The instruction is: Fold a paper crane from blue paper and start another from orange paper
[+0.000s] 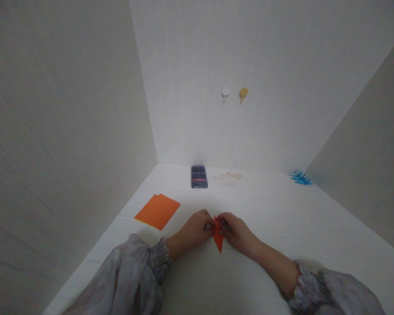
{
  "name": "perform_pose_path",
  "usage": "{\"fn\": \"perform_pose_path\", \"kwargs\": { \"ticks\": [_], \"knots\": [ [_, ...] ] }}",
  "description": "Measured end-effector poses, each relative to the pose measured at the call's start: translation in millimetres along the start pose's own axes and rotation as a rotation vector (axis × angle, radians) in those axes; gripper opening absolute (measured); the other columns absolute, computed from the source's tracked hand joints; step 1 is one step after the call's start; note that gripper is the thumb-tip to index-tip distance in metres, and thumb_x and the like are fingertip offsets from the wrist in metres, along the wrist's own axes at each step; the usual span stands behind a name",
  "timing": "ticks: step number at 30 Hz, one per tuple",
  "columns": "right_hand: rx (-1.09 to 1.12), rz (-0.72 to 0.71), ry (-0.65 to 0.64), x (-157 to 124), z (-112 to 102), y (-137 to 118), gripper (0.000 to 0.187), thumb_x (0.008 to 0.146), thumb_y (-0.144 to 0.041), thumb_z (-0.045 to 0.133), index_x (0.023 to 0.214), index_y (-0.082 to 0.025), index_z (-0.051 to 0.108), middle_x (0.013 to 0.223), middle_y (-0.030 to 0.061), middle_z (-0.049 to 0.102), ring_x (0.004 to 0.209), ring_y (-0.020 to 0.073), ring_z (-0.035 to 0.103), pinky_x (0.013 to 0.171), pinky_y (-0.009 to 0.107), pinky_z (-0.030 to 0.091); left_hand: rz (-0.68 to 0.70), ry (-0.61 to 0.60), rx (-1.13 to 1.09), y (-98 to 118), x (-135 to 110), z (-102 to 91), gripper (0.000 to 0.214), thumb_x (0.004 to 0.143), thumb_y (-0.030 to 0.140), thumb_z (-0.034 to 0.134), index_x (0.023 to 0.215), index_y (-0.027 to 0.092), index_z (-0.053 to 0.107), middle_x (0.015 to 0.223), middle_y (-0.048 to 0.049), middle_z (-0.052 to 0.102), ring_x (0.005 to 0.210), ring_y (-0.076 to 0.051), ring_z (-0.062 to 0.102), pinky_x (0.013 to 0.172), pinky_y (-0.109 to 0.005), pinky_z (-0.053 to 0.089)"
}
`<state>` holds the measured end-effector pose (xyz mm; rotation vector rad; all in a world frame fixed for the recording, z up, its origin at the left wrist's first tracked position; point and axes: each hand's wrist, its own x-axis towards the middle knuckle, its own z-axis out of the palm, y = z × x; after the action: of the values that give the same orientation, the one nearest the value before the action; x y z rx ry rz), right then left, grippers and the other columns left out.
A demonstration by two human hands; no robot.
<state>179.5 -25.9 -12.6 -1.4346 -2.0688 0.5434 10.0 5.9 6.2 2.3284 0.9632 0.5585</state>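
Observation:
A small piece of folded orange origami paper (218,243) is held between both hands near the middle of the table, its narrow point aimed toward me. From the left side, my left hand (198,227) pinches its edge with closed fingers. My right hand (237,232) grips the opposite edge, fingers curled over the upper part. The fingers partly hide the folds. Left of my left hand lies a stack of flat orange paper sheets (157,212), with a thin yellow edge showing along its near side.
A phone (199,176), its screen blurred out, rests by the back wall. Several folded blue paper pieces (300,177) sit in the far right corner. A stain (230,176) marks the table's back. White and yellow hooks (243,92) hang on the back wall; panels enclose both sides.

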Motion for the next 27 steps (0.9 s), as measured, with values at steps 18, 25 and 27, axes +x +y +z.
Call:
{"fn": "perform_pose_path", "kwargs": {
  "ticks": [18,25,27],
  "knots": [
    [-0.104,-0.15,0.012,-5.6,-4.7,-1.2,0.015,0.07,-0.005,0.048,0.066,-0.017,0.055,0.07,0.002,0.054,0.073,0.0161,0.048,0.068,0.028,0.038,0.038,-0.053,0.15,3.5,-8.9,-1.9,0.015,0.073,0.014,0.047,0.081,0.018,0.058,0.084,-0.0006,0.052,0.075,-0.012,0.052,0.07,-0.023,0.041],
    [-0.096,-0.299,-0.015,-7.3,-7.1,-3.4,0.018,0.076,-0.005,0.044,0.069,-0.016,0.056,0.074,0.0053,0.054,0.077,0.0177,0.046,0.07,0.031,0.039,0.173,-0.062,0.314,2.3,-14.6,0.3,0.023,0.082,0.019,0.039,0.094,0.021,0.059,0.083,-0.0021,0.053,0.073,-0.014,0.051,0.068,-0.024,0.039],
    [-0.119,-0.338,-0.02,-7.2,-8.0,-2.5,0.018,0.079,-0.008,0.042,0.072,-0.016,0.057,0.075,0.0059,0.054,0.077,0.0178,0.046,0.07,0.032,0.039,0.212,-0.06,0.358,2.4,-14.7,0.5,0.024,0.083,0.021,0.039,0.094,0.022,0.06,0.083,-0.0022,0.054,0.074,-0.014,0.051,0.068,-0.025,0.039]
  ]
}}
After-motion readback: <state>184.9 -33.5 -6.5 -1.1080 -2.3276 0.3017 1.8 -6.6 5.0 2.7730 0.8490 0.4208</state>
